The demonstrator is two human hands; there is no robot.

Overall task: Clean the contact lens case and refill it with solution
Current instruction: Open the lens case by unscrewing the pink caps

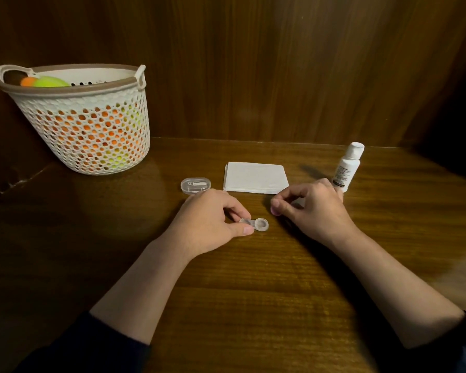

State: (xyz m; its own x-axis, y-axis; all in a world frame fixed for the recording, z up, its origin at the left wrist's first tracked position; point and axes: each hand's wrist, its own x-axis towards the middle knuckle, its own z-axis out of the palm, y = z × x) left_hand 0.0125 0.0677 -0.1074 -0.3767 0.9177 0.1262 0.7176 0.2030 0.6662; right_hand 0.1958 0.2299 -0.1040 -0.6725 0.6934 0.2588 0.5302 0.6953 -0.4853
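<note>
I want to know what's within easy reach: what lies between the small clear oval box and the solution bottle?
In the head view, the folded white tissue lies between the oval box and the bottle.

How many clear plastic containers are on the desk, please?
2: the contact lens case pinched by the left hand, and a small oval box left of the folded tissue. The basket may hide others.
</note>
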